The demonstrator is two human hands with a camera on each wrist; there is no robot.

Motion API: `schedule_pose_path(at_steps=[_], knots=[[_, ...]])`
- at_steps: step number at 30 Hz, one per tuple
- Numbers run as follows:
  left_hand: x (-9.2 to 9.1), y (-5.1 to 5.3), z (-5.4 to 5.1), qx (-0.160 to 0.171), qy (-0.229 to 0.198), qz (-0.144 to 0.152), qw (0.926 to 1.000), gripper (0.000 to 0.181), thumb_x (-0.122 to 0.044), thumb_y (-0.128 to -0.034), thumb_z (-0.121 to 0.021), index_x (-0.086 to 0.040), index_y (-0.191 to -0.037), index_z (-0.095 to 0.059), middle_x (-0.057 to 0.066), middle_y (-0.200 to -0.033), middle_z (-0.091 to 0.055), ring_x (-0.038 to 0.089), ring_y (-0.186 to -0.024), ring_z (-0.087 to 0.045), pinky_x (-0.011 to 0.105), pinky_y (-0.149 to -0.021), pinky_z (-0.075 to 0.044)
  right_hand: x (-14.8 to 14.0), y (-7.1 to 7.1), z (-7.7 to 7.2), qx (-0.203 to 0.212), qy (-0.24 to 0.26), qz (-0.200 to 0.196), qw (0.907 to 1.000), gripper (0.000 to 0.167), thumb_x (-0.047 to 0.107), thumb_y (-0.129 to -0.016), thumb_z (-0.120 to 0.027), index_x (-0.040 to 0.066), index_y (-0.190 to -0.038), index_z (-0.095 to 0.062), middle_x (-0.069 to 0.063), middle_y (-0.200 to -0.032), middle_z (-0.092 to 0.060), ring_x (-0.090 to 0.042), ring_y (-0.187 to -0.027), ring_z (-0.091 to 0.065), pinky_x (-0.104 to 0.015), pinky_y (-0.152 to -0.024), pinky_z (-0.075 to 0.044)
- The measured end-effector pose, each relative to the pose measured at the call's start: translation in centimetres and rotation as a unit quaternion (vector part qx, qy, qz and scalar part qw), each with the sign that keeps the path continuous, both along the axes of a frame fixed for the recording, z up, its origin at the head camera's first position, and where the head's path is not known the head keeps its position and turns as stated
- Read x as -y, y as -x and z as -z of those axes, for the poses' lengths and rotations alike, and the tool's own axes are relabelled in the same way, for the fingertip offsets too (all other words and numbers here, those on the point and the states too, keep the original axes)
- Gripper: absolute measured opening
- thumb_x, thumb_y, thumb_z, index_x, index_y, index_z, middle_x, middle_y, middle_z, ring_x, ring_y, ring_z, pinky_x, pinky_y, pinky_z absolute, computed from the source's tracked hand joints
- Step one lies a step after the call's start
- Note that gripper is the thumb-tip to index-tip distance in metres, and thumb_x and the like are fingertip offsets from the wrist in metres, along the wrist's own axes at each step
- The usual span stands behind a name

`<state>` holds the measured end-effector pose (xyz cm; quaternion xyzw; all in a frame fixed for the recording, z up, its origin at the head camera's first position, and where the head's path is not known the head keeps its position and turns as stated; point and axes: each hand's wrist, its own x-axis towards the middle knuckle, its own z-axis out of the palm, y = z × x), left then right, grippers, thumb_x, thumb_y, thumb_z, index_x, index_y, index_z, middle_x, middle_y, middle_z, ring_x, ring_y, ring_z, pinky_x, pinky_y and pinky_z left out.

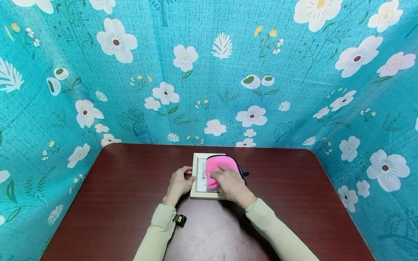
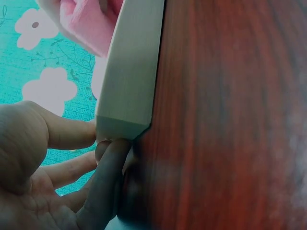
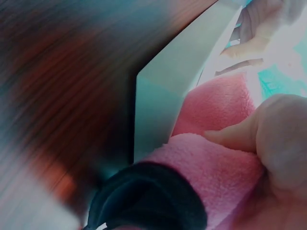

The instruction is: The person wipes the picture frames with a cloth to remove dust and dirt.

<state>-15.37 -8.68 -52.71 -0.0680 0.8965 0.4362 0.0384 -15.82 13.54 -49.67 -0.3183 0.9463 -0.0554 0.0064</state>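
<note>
Two hands, one frame, one cloth. Head view: frame [image 1: 202, 195] lies flat, face up, near the table's far edge, around the middle of its width; one print [image 1: 201, 177] inside, partly covered. Left hand [image 1: 179, 182] at the frame's left side, thumb and fingertips curled in on the edge. Right hand [image 1: 232, 185] over the frame's right half, fingers bent, gripping the pink cloth [image 1: 217, 165]; cloth lies across the print, black trim along its far and right sides. Two pale sleeves [image 1: 281, 232]; one small black device [image 1: 180, 219] at the left wrist. One table [image 1: 137, 199], dark red-brown, glossy, rounded far corners. Behind and to both sides, one blue curtain [image 1: 202, 83]: many white flowers, a few yellow ones, leaf sprigs.

Left wrist view: one frame corner, pale, bevelled. Thumb and one finger touch it, a narrow gap between them; other fingers bent below. Wood grain fills the right; pink at top.

Right wrist view: cloth pinched by the thumb, fluffy, folded, its black trim curving round a dark opening. Frame wall just beside it. Far fingers of the hand hidden. Table blurred at left.
</note>
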Motion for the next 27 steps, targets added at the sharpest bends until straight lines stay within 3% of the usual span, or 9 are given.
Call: schedule_pose_path(at_steps=[9, 18, 22, 24, 27], knots=[[0.1, 0.2, -0.1, 0.0, -0.002, 0.005, 1.0, 0.039, -0.018, -0.0993, -0.075, -0.014, -0.138, -0.07, 0.004, -0.122, -0.072, 0.028, -0.114, -0.066, 0.052, -0.101, -0.05, -2.1, 0.1, -0.1, -0.049, 0.022, -0.012, 0.9985, 0.044, -0.007, -0.083, -0.069, 0.015, -0.12, -0.077, -0.002, -0.124, -0.078, -0.037, -0.137, -0.06, -0.055, -0.116, -0.046], [0.0, 0.3, 0.2, 0.005, -0.009, 0.005, 0.9999, 0.039, -0.019, -0.0993, -0.075, -0.013, -0.137, -0.07, 0.004, -0.122, -0.073, 0.029, -0.118, -0.065, 0.053, -0.104, -0.049, -4.8, 1.1, -0.9, -0.043, 0.084, 0.03, 0.9951, 0.049, -0.012, -0.083, -0.059, 0.008, -0.123, -0.077, -0.008, -0.124, -0.078, -0.037, -0.128, -0.067, -0.055, -0.112, -0.051], [0.1, 0.3, 0.3, 0.008, -0.008, 0.003, 0.9999, 0.039, -0.02, -0.0994, -0.075, -0.013, -0.137, -0.07, 0.004, -0.123, -0.072, 0.029, -0.119, -0.064, 0.053, -0.105, -0.048, -6.2, 1.6, -1.2, -0.004, 0.133, 0.067, 0.9888, 0.052, -0.012, -0.086, -0.055, 0.005, -0.131, -0.074, -0.012, -0.13, -0.075, -0.036, -0.13, -0.067, -0.055, -0.11, -0.053], [0.1, 0.3, 0.3, 0.007, -0.006, 0.006, 0.9999, 0.039, -0.02, -0.0994, -0.074, -0.013, -0.137, -0.07, 0.004, -0.123, -0.072, 0.029, -0.118, -0.065, 0.054, -0.104, -0.048, -6.5, 1.8, -1.3, 0.038, 0.178, 0.094, 0.9788, 0.053, -0.011, -0.09, -0.053, 0.007, -0.136, -0.071, -0.011, -0.122, -0.075, -0.031, -0.111, -0.072, -0.05, -0.098, -0.059], [0.1, 0.3, 0.3, 0.01, -0.008, 0.005, 0.9999, 0.039, -0.02, -0.0994, -0.075, -0.014, -0.137, -0.07, 0.004, -0.123, -0.072, 0.029, -0.117, -0.065, 0.053, -0.102, -0.049, -6.5, 2.3, -1.4, 0.099, 0.254, 0.128, 0.9537, 0.055, -0.007, -0.097, -0.051, 0.012, -0.148, -0.062, -0.011, -0.092, -0.067, -0.021, -0.067, -0.065, -0.04, -0.063, -0.059]])
